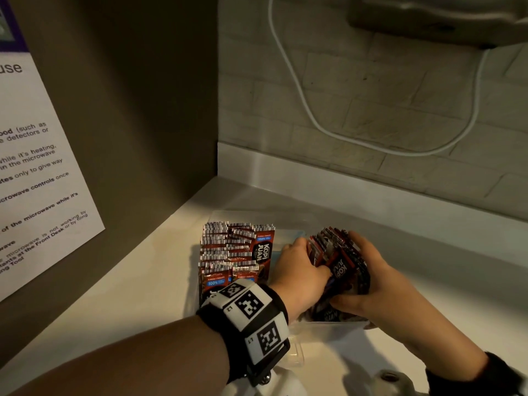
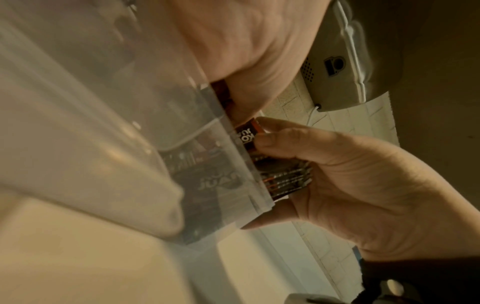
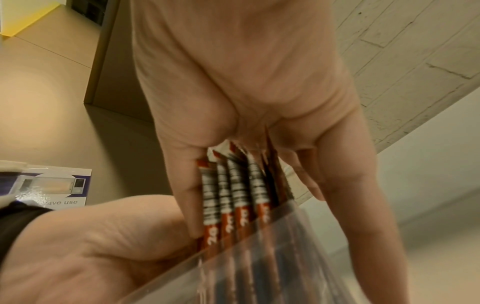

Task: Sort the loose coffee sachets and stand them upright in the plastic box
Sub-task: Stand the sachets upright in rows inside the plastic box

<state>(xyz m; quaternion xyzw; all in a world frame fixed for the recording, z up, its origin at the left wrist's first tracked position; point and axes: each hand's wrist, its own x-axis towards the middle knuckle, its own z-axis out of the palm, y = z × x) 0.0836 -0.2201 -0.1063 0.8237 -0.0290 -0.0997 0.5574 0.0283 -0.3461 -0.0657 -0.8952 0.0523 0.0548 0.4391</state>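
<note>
One clear plastic box (image 1: 331, 327) sits on the white counter (image 1: 114, 295), near its back left corner. Its left half holds upright red-brown sachets (image 1: 228, 252) packed in about three rows, too many and too tightly pressed to count. In the right half a loose bundle (image 1: 340, 261) of sachets, also too many to count, stands between two hands. The left hand (image 1: 300, 272) presses against the bundle's left side with its fingers curled over the top. The right hand (image 1: 368, 281) clasps it from the right, fingers wrapped over the far edge and thumb along the near side; in the right wrist view at least four sachet edges fan out between the fingers (image 3: 192, 191). One notice (image 1: 37, 167) hangs on the left panel. One white cable (image 1: 314, 118) loops down the brick wall behind the counter.
</note>
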